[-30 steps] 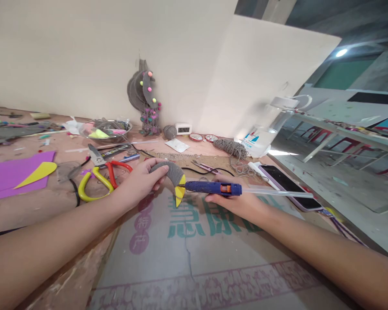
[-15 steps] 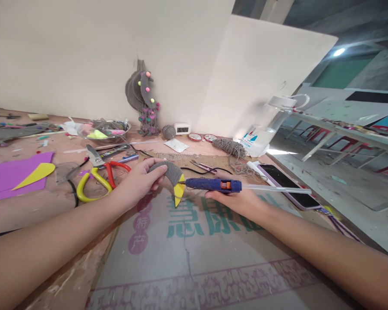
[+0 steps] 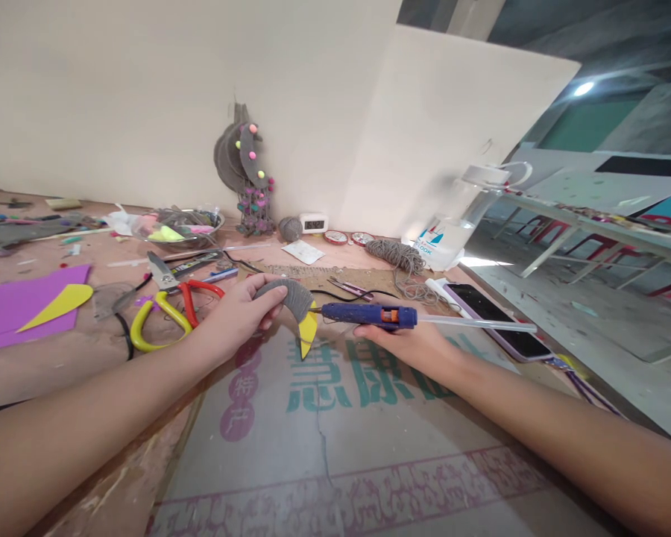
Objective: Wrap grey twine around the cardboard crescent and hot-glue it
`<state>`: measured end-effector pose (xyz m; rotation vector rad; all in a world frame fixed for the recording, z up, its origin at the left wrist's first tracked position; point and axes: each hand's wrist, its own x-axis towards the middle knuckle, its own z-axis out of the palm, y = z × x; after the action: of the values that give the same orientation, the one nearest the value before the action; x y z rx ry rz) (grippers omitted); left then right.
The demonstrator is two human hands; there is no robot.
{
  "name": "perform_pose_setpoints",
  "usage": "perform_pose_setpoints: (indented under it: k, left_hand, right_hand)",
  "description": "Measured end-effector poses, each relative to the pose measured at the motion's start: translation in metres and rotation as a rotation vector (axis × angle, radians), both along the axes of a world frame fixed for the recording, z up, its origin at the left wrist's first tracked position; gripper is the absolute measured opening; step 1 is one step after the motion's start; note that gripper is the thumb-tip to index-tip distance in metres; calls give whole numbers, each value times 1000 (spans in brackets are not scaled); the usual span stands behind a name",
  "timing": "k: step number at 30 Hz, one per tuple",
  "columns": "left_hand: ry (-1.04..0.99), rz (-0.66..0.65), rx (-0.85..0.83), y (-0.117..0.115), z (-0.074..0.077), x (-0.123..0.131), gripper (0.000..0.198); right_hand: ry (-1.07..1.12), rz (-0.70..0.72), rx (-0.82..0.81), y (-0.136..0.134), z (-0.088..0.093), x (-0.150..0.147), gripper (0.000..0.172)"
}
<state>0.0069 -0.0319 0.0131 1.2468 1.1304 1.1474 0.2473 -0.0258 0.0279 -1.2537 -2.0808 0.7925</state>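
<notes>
My left hand (image 3: 235,317) grips a crescent-shaped piece (image 3: 294,298) wrapped in grey yarn, with its bare yellow foam tip (image 3: 307,333) pointing down. My right hand (image 3: 411,344) holds a blue glue gun (image 3: 369,315) level, its nozzle touching the yellow tip where the yarn ends. A clear glue stick (image 3: 475,323) sticks out of the gun's back to the right. Both hands hover over a printed cardboard sheet (image 3: 335,418) lying on the table.
Yellow and red scissors (image 3: 165,313) lie left of my hand, beside a purple foam sheet (image 3: 16,302) with a yellow cut-out. A phone (image 3: 489,317), a yarn bundle (image 3: 394,255), a water bottle (image 3: 452,227), a small clock (image 3: 314,222), a metal bowl (image 3: 179,227) and a finished hanging ornament (image 3: 243,168) stand behind.
Both hands and the glue gun have shifted slightly up in view; the nozzle stays at the yellow tip. The grips have not changed.
</notes>
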Motion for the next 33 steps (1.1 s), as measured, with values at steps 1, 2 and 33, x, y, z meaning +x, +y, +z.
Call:
perform_pose_setpoints:
  k: [1,2,33]
  left_hand:
    - [-1,0,0,0,0,0,21]
    - [-1,1,0,0,0,0,21]
    - [36,-6,13,0,0,-1,18]
  right_hand:
    - [3,-5,-1,0,0,0,28]
    - [9,-12,-2,0,-1,0,29]
    - [69,-44,-12,4,-3,0,29]
